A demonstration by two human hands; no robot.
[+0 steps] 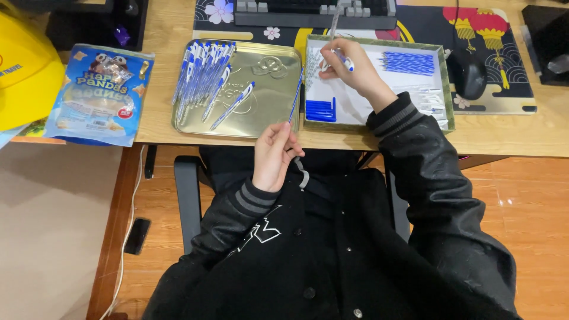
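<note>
My left hand (274, 155) pinches a thin blue pen refill (294, 99) that points up toward the desk edge, just right of a gold metal tray (274, 106). A row of finished blue-and-white pens (203, 74) lies in that tray, and two more pens (232, 105) rest nearer its middle. My right hand (354, 71) reaches into a green-rimmed white box (448, 89) and grips a pen part with a blue tip (345, 61). In the box lie blue refills (409, 62), blue caps (320, 110) and clear barrels (428, 99).
A keyboard (314, 12) sits on a patterned desk mat (510, 101) behind the box, with a black mouse (470, 74) at the right. A blue snack bag (102, 95) and a yellow hard hat (24, 71) lie at the left. A phone (137, 235) lies on the floor.
</note>
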